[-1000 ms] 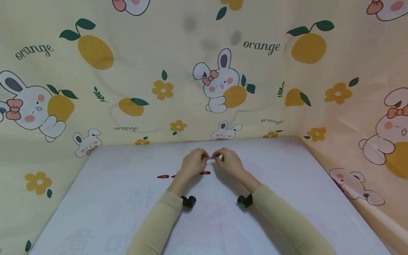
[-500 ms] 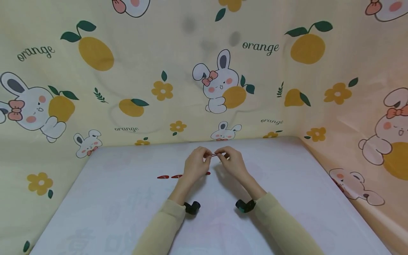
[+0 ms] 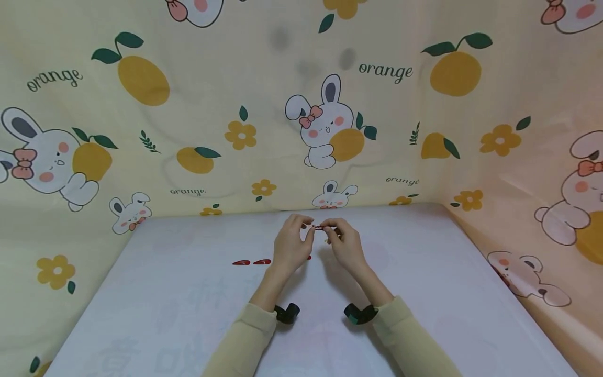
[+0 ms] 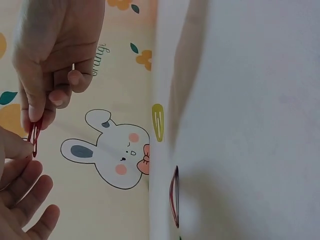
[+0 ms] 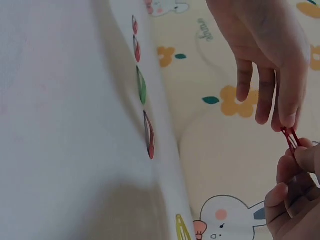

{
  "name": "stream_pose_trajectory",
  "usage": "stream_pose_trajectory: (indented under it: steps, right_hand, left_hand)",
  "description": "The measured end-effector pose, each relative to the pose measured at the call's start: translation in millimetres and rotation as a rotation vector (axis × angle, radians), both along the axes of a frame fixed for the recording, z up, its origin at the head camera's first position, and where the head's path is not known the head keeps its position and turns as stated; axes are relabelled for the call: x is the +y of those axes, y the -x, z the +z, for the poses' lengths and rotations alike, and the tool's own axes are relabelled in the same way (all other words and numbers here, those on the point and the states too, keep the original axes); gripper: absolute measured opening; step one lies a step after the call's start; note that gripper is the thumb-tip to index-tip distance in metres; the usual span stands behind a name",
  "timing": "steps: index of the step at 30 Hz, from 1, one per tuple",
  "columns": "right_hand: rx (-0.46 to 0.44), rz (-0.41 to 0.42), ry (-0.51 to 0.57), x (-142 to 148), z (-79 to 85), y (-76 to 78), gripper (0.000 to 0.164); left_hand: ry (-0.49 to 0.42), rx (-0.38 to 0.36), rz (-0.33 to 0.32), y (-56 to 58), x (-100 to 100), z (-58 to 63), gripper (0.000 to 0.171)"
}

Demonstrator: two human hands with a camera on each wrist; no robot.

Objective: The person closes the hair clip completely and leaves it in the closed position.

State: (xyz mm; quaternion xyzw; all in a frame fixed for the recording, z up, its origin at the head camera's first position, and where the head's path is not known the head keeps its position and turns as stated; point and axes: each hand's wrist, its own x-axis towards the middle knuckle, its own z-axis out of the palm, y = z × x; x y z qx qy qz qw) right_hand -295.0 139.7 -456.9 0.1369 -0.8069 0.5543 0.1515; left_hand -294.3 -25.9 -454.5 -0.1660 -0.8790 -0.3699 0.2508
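Above a white table, a slim red hair clip sits pinched between the left hand at one end and the right hand at the other; a slip of either fingertip grip could send it springing loose. Below, a yellow clip lies near a row of red clips and one green clip, partly blocked from the head view by the left hand.

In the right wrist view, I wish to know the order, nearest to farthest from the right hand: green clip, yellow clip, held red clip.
1. Held red clip: pinched by the right hand.
2. Yellow clip: on table, picture's bottom edge.
3. Green clip: on the table, farther up.
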Motion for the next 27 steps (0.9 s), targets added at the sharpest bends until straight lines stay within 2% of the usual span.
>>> stream_pose_trajectory:
  steps: [7,17,27]
  right_hand:
    - [0.028,-0.005,0.036,-1,1.5,-3.6,0.012]
    - [0.082,0.031,0.056,2,1.3,-4.9,0.012]
    - [0.091,0.082,-0.007,7,1.8,-5.3,0.011]
  left_hand:
    - [-0.038,0.056,-0.024,-4.9,-1,1.8,0.015]
    - [-0.03,0.091,-0.057,-10.2,-3,8.0,0.011]
    - [-0.031,0.06,-0.074,-12.2,-6,7.7,0.008]
